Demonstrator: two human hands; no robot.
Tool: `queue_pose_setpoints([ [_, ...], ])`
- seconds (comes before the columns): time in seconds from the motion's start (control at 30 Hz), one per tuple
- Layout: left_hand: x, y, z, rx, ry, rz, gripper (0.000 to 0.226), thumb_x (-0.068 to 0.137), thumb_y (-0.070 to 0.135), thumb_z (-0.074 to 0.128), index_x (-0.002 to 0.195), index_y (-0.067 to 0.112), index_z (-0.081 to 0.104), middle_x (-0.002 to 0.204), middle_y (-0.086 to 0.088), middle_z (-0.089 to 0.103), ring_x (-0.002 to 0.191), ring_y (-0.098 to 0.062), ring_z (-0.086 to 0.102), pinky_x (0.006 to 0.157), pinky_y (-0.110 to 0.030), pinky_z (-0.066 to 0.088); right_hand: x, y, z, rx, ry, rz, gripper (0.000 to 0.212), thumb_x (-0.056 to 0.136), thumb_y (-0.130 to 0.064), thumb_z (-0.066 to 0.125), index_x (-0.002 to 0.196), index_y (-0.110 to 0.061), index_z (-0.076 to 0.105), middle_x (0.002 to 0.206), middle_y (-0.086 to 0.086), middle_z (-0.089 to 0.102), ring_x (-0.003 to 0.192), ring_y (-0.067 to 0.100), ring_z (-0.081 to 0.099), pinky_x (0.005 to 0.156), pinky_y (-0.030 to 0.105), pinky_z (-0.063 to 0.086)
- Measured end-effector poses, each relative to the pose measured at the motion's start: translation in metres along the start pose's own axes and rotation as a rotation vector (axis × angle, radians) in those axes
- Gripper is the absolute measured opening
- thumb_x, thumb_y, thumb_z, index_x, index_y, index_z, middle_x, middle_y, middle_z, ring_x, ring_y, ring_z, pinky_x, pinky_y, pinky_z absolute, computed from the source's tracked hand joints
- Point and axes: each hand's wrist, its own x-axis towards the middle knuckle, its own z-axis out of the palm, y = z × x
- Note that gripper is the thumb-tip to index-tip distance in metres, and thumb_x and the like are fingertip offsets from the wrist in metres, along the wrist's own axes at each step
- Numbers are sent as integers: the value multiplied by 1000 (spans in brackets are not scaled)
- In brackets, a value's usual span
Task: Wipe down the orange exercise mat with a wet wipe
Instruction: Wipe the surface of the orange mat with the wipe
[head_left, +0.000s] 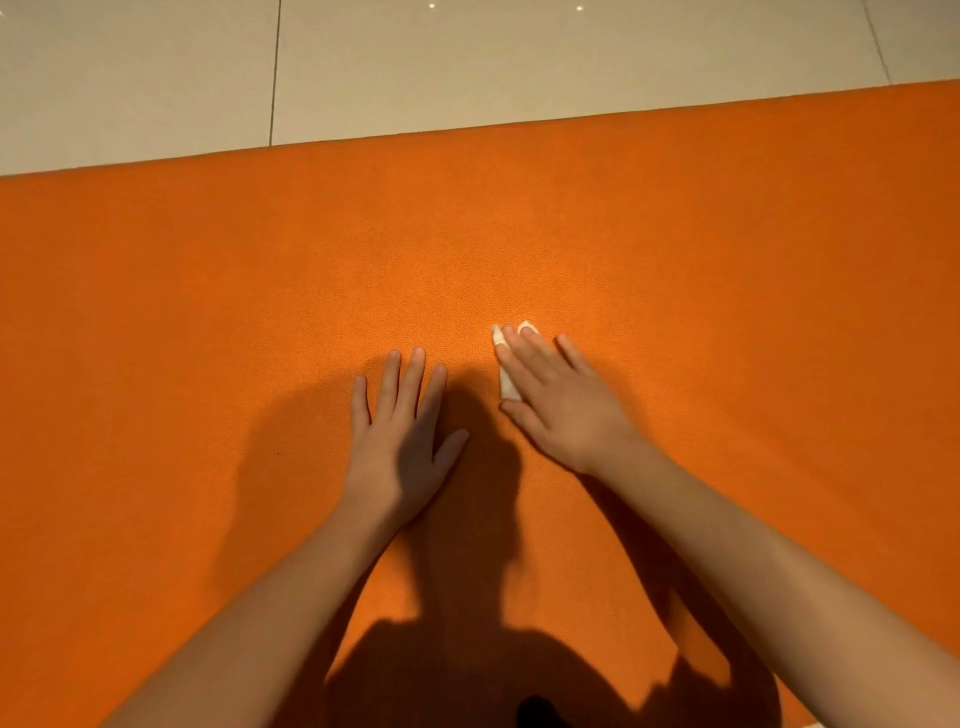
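Observation:
The orange exercise mat (208, 291) fills most of the view, its far edge running slantwise across the top. My right hand (556, 397) lies flat on the mat with straight fingers, pressing a white wet wipe (506, 382) beneath it. Only slivers of the wipe show, at the fingertips and beside the index finger. My left hand (402, 431) rests flat on the mat just to the left, fingers spread, with nothing under it. A narrow strip of mat separates the two hands.
Pale floor tiles (415, 62) lie beyond the mat's far edge. My own shadow falls dark over the near middle of the mat, between my forearms.

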Motion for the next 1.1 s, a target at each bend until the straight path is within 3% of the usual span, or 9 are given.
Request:
queue_pose_setpoints([
  [0.13,1,-1,-1,-8,29,6,70,92,55,34,148,14,37,158,-14,28,148,-32,15,115,-53,2,24,19,-7,72,128,351,64,104,-46,19,157,-15,1,163,-1,-6,151,18,-6,121,39,-5],
  [0.2,3,-2,-1,-31,57,18,66,92,53,36,146,15,38,155,-15,33,145,-33,20,113,-53,6,34,6,-5,127,141,423,66,104,-46,22,156,-13,0,163,1,-9,150,20,-10,120,37,-8],
  [0.33,28,-10,-8,-82,97,11,63,92,47,36,143,11,44,152,-17,39,142,-36,28,114,-53,14,28,-4,-1,50,45,30,73,95,-51,10,156,-12,11,164,3,3,151,22,-2,121,39,-3],
  [0.4,45,-14,-13,-74,74,-8,66,91,48,33,143,10,45,154,-16,37,143,-38,28,114,-56,16,31,15,-5,-27,54,-51,68,98,-48,13,156,-13,17,163,2,10,150,20,6,120,40,0],
  [0.6,50,-17,-13,-21,84,21,66,93,49,35,145,9,43,155,-14,35,145,-37,25,115,-57,17,68,16,-15,85,165,322,66,100,-46,15,156,-12,5,164,3,-3,151,21,-7,121,39,-5],
  [0.67,50,-17,-13,-27,107,30,65,93,48,37,144,9,44,154,-14,37,144,-37,27,114,-56,17,71,4,-12,113,147,199,70,98,-48,15,156,-9,7,164,6,1,151,24,-5,121,39,-3],
  [0.8,67,-24,-16,-44,120,50,65,92,48,37,143,10,45,153,-15,39,141,-38,31,112,-53,20,73,27,-16,-59,91,-78,68,98,-47,15,155,-11,19,163,5,13,151,22,8,119,38,-2],
  [1.0,110,-29,-30,46,-7,-48,72,97,56,18,157,16,12,165,-7,1,151,-29,-7,119,-50,-4,115,38,-39,9,135,247,63,105,-41,25,156,-9,5,164,6,-3,151,23,-5,120,40,-5],
  [1.1,110,-28,-29,76,-1,-36,78,92,58,6,156,14,15,165,-9,4,151,-31,-5,118,-51,-3,119,29,-37,36,118,172,68,104,-42,30,156,-8,3,164,6,-5,151,23,-7,120,38,-5],
])
